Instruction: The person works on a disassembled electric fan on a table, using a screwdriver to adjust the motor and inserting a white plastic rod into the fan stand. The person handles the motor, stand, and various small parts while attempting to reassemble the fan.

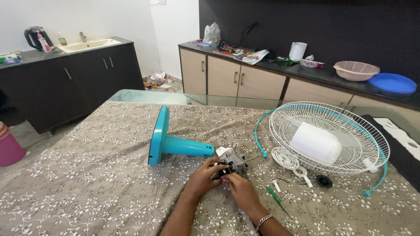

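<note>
Left hand [204, 174]: our fingers are curled onto the near-left side of the fan motor [233, 162], gripping it.
Right hand [238, 185]: our fingers pinch the motor's near edge; bracelet on the wrist.
Motor: centre of the counter [87, 175], at the right end of the teal fan stand [173, 142], which lies on its side.
Right of us: green screwdriver [275, 197] just beside our right hand; small white parts and a black cap [324, 181] near it.
Far right: white wire fan guard [332, 135] lying flat, white motor cover [316, 142] inside it, teal rim ring [261, 131] around it.
</note>
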